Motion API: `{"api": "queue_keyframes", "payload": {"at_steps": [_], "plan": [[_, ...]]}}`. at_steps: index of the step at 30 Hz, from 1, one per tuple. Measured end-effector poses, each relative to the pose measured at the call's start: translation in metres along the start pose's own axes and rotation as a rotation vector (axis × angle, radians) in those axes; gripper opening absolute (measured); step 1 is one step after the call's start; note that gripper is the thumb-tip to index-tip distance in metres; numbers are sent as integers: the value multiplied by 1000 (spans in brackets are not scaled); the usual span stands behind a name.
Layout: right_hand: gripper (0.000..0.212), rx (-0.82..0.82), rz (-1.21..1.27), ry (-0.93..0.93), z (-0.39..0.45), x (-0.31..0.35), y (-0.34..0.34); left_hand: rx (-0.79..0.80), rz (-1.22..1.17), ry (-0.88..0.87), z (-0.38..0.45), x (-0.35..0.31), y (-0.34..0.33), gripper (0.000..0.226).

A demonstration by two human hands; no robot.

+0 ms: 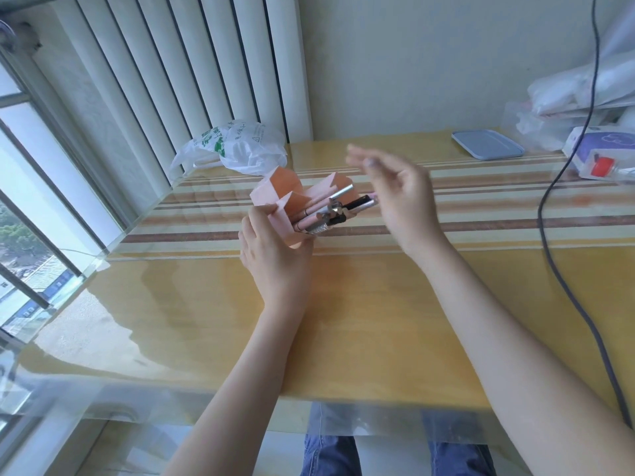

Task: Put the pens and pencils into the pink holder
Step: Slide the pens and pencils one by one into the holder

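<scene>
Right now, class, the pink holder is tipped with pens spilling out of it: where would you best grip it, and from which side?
Grip the pink holder by its closed base wall, from the near left, where the left hand holds it. Its mouth tilts right and the pens jut out there, so that side is probably poor; the right hand hovers open.
</scene>
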State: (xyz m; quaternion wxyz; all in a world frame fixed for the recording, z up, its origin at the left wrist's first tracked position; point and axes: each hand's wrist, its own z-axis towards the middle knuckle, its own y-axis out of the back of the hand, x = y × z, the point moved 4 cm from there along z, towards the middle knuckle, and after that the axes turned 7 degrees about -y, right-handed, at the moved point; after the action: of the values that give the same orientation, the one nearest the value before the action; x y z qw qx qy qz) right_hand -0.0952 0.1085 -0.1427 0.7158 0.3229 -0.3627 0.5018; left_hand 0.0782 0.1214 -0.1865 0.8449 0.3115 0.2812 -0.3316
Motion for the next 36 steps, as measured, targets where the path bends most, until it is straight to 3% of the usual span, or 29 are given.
{"api": "queue_keyframes", "payload": {"at_steps": [3,8,13,18,22,27,32,36], "plan": [[28,-118,71,-41,7,0,25,37,-129,47,-1,-2,0,51],[25,16,-9,-1,2,1,9,127,-224,43,-2,-3,-5,52],[27,38,-22,56,-3,13,3,168,-181,-26,-5,-7,-9,55],[13,12,-118,88,-3,12,3,159,-149,-59,-5,-11,-7,54],[9,-43,154,69,1,20,15,165,-134,-68,-6,-12,-7,50],[13,-195,613,-152,7,18,39,126,-118,-21,-5,-7,-6,49],[16,-270,659,-172,6,17,43,118,-139,-37,-4,-6,-5,49],[17,-419,591,-121,4,16,54,103,-139,-61,-3,-5,-6,51]]}}
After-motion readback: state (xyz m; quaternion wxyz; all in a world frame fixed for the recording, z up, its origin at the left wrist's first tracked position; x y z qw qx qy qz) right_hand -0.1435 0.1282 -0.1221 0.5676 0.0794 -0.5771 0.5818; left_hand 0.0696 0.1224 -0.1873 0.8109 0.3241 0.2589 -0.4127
